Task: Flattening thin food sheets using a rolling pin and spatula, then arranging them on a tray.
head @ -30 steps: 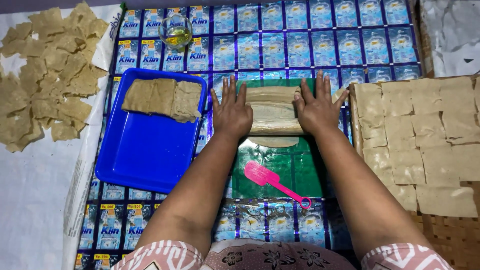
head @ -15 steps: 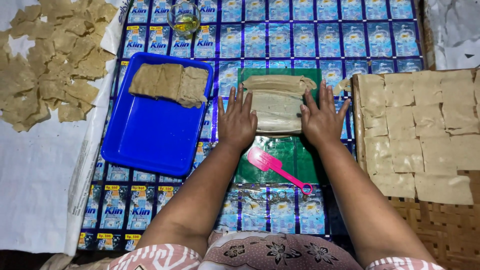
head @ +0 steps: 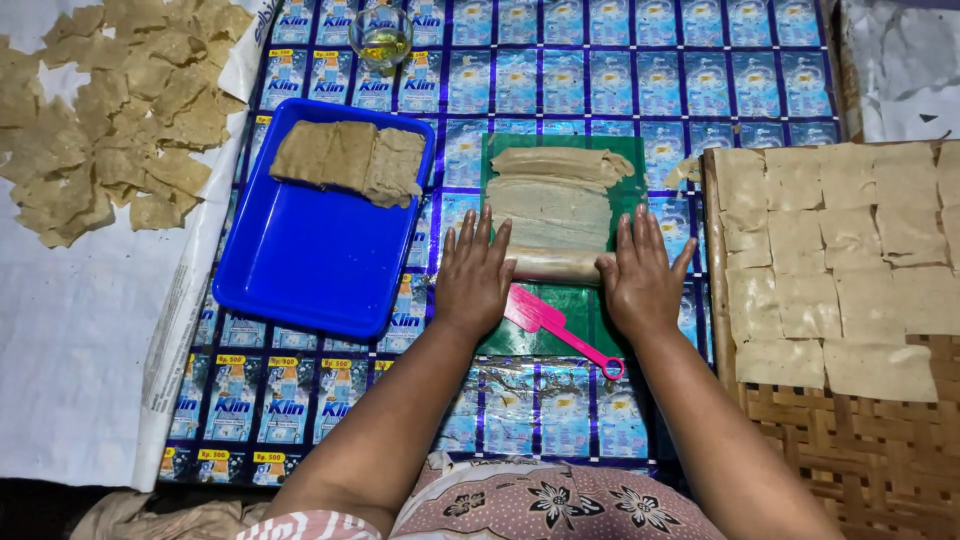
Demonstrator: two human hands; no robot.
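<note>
A mat (head: 620,90) of blue printed sachets covers the floor under everything. Far left of the hands lies a white sheet (head: 70,340) with a heap of ragged tan pieces (head: 120,110); to the right of the right hand a woven tray (head: 880,450) carries pale cut squares (head: 850,260) in rows. Just left of the left hand sits a blue tray (head: 310,260), with a folded slab (head: 350,160) at its far end. Between the trays lies a green sheet (head: 560,310) bearing flattened dough (head: 555,195), spread away from the fingertips. Both hands lie flat, palms down and fingers stretched, on a roller (head: 555,265) that lies crosswise on the dough's near edge: the left hand (head: 475,275) on its left end, the right hand (head: 640,280) on its right; neither closes around it. A pink scraper (head: 555,325) lies on the green sheet between the wrists, just behind the roller. Well beyond the dough stands a small glass (head: 381,38) of yellowish liquid.
</note>
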